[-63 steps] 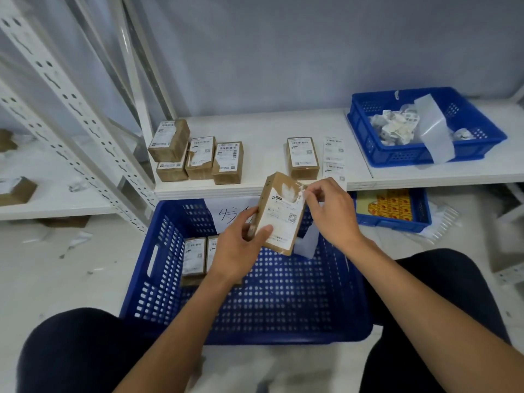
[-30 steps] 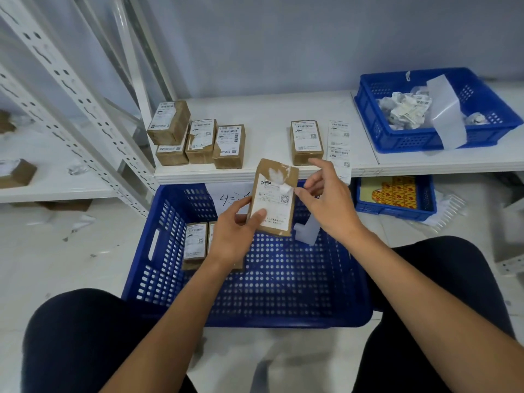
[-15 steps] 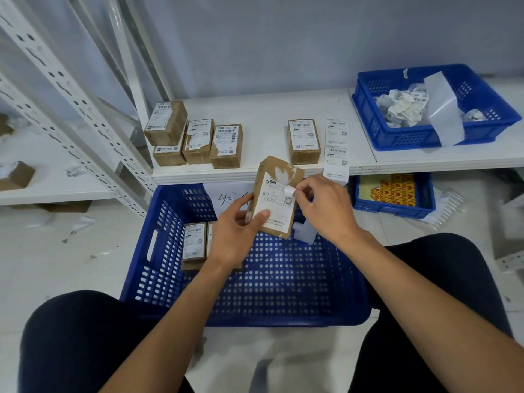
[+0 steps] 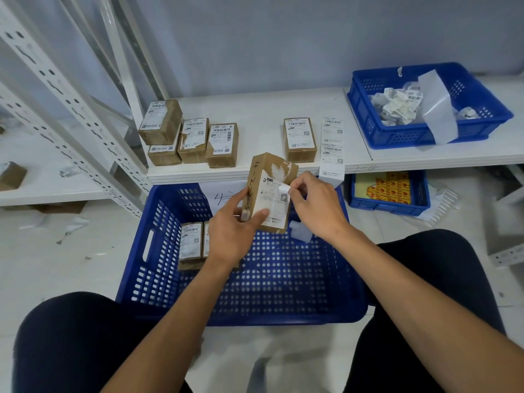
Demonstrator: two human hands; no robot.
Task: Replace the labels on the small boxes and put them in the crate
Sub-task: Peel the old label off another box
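The box [image 4: 256, 185] stands nearly upright over the crate's [image 4: 297, 282] far end, label [image 4: 272, 207] facing the camera; its QR code shows, but the print and the pen marks down the left side are unreadable. The left hand [image 4: 231, 236] grips its lower left, thumb on the label; the right hand [image 4: 316, 207] pinches the label's curled right corner.

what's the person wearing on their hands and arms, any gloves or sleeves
Nothing is worn on either: the left hand and right hand have no gloves, and no ring, watch or band shows. The left forearm and right forearm are uncovered, with no sleeve edge in view. Dark trousers cover the thighs.
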